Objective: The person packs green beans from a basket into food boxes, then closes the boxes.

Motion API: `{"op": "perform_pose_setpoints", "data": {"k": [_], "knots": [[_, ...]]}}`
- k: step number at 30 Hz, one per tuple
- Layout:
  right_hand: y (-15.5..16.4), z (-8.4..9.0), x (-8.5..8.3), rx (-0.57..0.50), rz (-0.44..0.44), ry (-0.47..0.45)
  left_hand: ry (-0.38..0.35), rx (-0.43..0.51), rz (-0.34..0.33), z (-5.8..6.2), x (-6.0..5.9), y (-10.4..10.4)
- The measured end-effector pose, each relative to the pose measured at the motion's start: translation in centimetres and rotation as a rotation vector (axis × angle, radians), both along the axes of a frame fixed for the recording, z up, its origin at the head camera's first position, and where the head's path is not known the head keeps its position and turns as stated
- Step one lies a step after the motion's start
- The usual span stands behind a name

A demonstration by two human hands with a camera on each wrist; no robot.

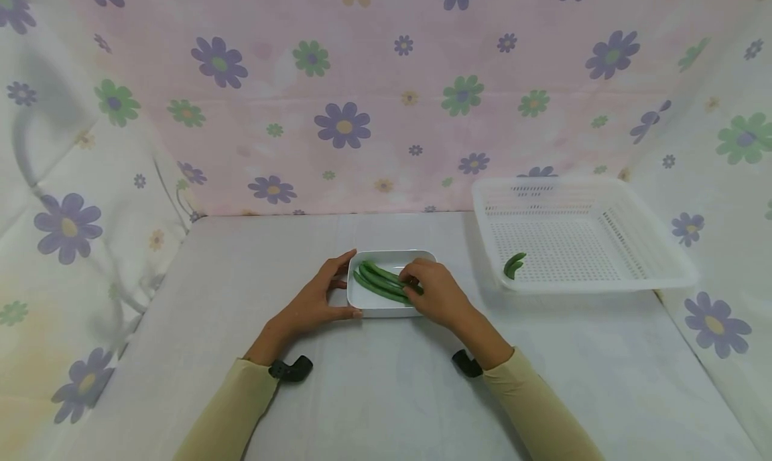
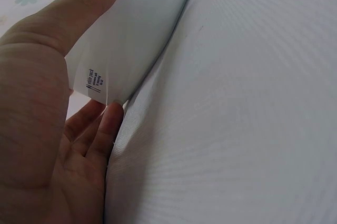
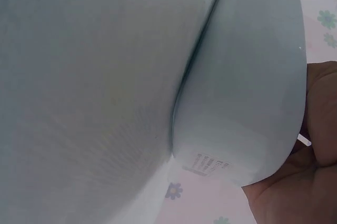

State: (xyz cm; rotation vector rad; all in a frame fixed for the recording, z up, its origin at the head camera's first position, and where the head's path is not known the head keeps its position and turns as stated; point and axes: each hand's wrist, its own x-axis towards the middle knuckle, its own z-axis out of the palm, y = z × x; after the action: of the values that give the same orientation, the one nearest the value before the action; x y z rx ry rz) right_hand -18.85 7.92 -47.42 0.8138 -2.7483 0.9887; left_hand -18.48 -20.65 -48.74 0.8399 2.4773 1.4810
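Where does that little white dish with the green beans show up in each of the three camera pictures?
Head: the white dish lies at centre on the table, left hand at its left edge, right hand on the green beans.
Left wrist: its outer wall fills the upper left, above the fingers.
Right wrist: its outer wall fills the right half.
Shared landmark: the small printed label on the dish wall, seen by both wrist cameras.

Beans (image 1: 383, 282) in dish (image 1: 392, 256) at table (image 1: 386, 394) centre — basket (image 1: 657, 277) right, one bean piece (image 1: 514, 265) inside.
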Motion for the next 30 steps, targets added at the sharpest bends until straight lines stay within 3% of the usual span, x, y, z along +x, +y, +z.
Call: {"op": "perform_pose_setpoints", "data": {"k": [5,18,30], "knots": [[-0.1,0.2,0.0,0.012,-0.007,-0.022,0.003,-0.004,-0.001,0.0,-0.1,-0.1],[0.4,0.0,0.2,-0.021,0.053,0.042,0.021,-0.001,-0.013,-0.2,-0.1,-0.1],[1.8,1.9,0.6,-0.168,0.111,0.070,0.022,-0.001,-0.013,0.1,0.0,0.0]]}}
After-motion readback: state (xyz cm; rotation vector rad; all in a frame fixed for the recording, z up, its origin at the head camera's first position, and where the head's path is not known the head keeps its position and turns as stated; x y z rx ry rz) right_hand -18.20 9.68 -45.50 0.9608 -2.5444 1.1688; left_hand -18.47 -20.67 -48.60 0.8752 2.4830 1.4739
